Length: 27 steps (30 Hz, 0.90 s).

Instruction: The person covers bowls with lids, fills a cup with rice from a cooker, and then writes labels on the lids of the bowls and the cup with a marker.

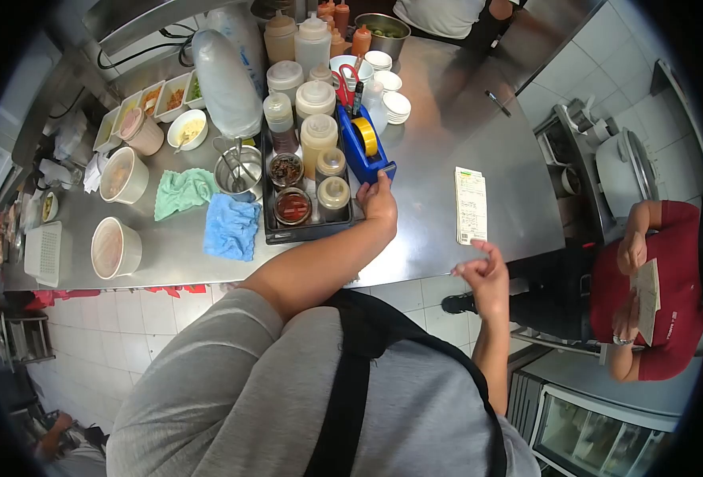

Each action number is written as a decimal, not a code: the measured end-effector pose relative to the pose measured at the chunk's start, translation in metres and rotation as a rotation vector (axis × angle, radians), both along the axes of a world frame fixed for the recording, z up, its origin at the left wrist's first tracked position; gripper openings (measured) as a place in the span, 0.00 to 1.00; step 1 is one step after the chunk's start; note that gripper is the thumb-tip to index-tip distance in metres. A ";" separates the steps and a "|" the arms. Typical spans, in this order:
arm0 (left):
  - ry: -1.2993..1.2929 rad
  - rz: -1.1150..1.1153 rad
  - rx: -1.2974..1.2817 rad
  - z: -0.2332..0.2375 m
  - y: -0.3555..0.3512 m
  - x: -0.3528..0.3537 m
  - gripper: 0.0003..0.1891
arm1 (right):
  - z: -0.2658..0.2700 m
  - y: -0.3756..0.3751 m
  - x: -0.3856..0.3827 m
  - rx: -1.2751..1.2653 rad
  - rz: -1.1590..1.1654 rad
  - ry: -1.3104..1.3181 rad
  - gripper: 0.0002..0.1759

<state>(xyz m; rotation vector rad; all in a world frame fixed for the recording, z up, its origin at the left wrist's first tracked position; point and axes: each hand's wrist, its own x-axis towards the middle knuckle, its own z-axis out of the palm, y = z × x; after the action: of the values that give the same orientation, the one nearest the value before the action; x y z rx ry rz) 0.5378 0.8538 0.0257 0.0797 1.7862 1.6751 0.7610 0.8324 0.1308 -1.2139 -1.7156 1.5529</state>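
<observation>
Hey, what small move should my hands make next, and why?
Perhaps pull a strip from the blue desktop tape dispenser: the left hand is at its near end, while the right hand is near the long, pale, printed paper slips.

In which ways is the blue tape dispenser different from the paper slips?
The dispenser is blue with yellow tape; the slips are pale with dark print. The dispenser is bulky; the slips lie flat. The left hand holds the dispenser; the right hand is near the slips, contact unclear. Both are long and narrow.
</observation>
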 end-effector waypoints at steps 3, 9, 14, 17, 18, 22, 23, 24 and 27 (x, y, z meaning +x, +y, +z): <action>0.143 -0.036 -0.103 0.000 0.007 -0.001 0.26 | -0.040 -0.003 0.009 -0.066 0.016 -0.126 0.27; 0.295 0.157 -0.104 -0.025 0.021 -0.005 0.13 | -0.156 -0.006 -0.007 -0.118 -0.038 -0.075 0.21; 0.336 0.146 -0.145 -0.030 0.024 -0.002 0.16 | -0.164 -0.012 -0.013 0.011 0.014 -0.167 0.19; 0.610 0.093 -0.224 -0.016 0.009 0.017 0.10 | -0.155 -0.005 0.011 -0.294 -0.027 -0.051 0.16; 0.574 -0.007 -0.088 0.005 -0.002 0.023 0.09 | -0.143 -0.003 0.017 -0.280 -0.024 -0.064 0.14; 0.659 -0.306 0.542 0.114 -0.064 -0.004 0.05 | -0.067 0.006 0.017 -0.287 0.088 -0.019 0.08; 0.647 -0.258 0.580 0.138 -0.083 -0.021 0.05 | -0.040 0.003 0.007 -0.265 0.134 0.053 0.07; 0.635 -0.211 0.619 0.160 -0.101 -0.041 0.05 | -0.013 -0.003 -0.011 -0.190 0.190 0.128 0.04; 0.885 0.028 0.611 0.197 -0.169 -0.114 0.11 | 0.060 -0.028 -0.087 0.136 0.439 0.144 0.01</action>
<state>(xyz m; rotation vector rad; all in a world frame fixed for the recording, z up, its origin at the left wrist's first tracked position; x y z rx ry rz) 0.4239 0.6853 0.2228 1.2268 1.7294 2.3596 0.6744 0.8041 0.1904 -0.6672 -2.0436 1.6824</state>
